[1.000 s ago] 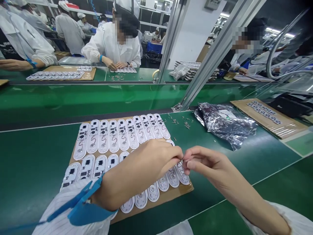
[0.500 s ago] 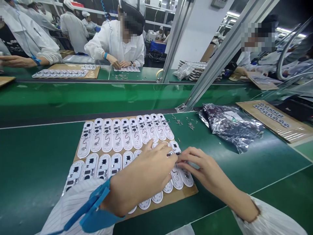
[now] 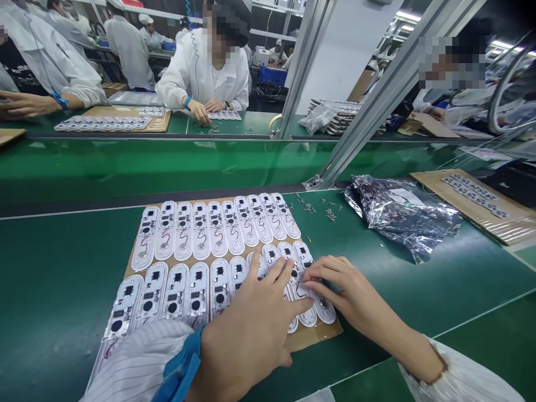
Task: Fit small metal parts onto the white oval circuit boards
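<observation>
Two rows of long white circuit boards (image 3: pixel 213 240) lie on a brown cardboard sheet (image 3: pixel 322 333) on the green belt. My left hand (image 3: pixel 255 329) rests with spread fingers on the near row, holding nothing I can see. Just beside it, my right hand (image 3: pixel 343 285) has its fingertips on a board (image 3: pixel 304 262) at the right end of that row. Anything small between those fingertips is hidden. Several tiny metal screws (image 3: pixel 330 215) are scattered beyond the far row.
A crumpled silver anti-static bag (image 3: pixel 402 218) lies to the right, with a cardboard sheet of small parts (image 3: pixel 473 204) beyond it. An aluminium post (image 3: pixel 322 162) and glass panel stand behind the belt. Co-workers in white coats (image 3: pixel 205 72) work across it.
My hands have come apart from their pinch above the boards and lowered onto the near row. My left hand has drawn back toward me, uncovering more boards.
</observation>
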`<state>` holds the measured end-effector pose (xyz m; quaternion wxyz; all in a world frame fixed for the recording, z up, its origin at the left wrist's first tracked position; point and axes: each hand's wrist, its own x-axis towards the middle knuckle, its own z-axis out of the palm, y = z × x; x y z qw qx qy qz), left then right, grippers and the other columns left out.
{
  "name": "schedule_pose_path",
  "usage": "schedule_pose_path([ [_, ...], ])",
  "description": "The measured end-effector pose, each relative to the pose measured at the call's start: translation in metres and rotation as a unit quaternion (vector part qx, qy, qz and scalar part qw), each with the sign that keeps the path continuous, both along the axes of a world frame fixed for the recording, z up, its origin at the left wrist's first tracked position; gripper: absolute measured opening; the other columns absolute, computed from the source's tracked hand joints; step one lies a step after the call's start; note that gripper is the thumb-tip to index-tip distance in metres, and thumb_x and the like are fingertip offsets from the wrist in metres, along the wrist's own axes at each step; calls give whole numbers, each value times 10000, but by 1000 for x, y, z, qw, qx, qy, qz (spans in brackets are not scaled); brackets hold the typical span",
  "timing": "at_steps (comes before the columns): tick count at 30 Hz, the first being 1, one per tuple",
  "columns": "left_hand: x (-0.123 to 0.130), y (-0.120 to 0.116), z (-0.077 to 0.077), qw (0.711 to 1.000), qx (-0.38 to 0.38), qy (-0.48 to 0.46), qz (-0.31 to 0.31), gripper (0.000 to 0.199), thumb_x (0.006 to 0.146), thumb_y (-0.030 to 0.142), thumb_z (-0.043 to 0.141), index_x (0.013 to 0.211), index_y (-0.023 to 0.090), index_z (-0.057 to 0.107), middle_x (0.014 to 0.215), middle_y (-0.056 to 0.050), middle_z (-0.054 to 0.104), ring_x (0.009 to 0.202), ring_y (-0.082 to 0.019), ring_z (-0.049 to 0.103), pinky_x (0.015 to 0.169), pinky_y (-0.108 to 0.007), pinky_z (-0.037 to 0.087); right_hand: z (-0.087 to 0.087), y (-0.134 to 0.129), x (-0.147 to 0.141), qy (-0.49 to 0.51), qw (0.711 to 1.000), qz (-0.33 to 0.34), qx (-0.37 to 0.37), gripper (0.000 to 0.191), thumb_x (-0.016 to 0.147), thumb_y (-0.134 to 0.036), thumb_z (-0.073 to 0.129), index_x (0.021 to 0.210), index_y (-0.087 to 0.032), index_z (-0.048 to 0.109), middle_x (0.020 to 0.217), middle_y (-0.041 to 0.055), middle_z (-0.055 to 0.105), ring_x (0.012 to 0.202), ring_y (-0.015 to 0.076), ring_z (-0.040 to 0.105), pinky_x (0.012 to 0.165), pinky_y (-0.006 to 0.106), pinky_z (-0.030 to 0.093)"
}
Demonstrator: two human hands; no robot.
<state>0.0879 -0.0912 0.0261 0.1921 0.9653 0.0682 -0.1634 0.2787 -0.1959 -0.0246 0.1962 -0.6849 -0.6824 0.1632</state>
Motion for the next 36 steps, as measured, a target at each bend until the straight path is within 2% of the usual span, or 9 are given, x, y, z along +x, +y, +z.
schedule_pose_path([
  [5,3,0,9,999,6,38,-4,699,834,420,737,1449,286,431,1624,-134,198,1514,-329,81,1176,-683,4,0,0,0,30,999,-20,-27,319,1000,-472,466,896,-282,701,934,20,683,844,193,611,742,344,477],
  [9,2,-1,14,999,15,46,-12,682,843,407,731,1446,288,436,1617,-127,215,1511,-325,104,1178,-687,31,-2,-1,0,52,998,-27,-32,323,994,-495,467,909,-287,700,947,21,676,866,199,605,757,348,481],
  [15,2,-3,9,999,27,33,-9,648,839,405,731,1416,281,464,1611,-160,212,1506,-341,132,1150,-730,83,1,2,-2,25,998,-12,-51,289,1012,-420,457,896,-272,676,936,18,666,857,198,597,761,357,445],
  [20,2,-3,8,999,24,28,-2,611,848,389,722,1396,267,481,1613,-170,203,1506,-338,137,1160,-711,82,5,6,-2,-4,997,1,-83,248,1023,-362,448,931,-265,657,939,12,653,848,199,579,767,367,415],
  [25,0,-4,6,1000,9,26,5,659,820,359,753,1408,274,468,1623,-151,163,1511,-341,106,1148,-734,79,4,8,-1,-28,997,19,-66,278,1040,-351,402,947,-253,645,940,24,646,821,189,574,734,344,412],
  [31,-1,-4,0,1000,1,-8,16,697,745,331,818,1370,271,516,1607,-146,226,1503,-348,156,1162,-712,78,5,11,-2,-59,996,49,-50,301,1047,-324,383,906,-235,634,918,33,648,793,185,567,695,334,391],
  [36,1,-4,0,1000,-4,6,19,636,779,336,786,1356,255,532,1615,-144,213,1506,-343,152,1163,-707,76,7,12,-3,-59,995,44,-69,296,1049,-327,382,919,-239,633,910,29,633,794,189,552,701,333,375],
])
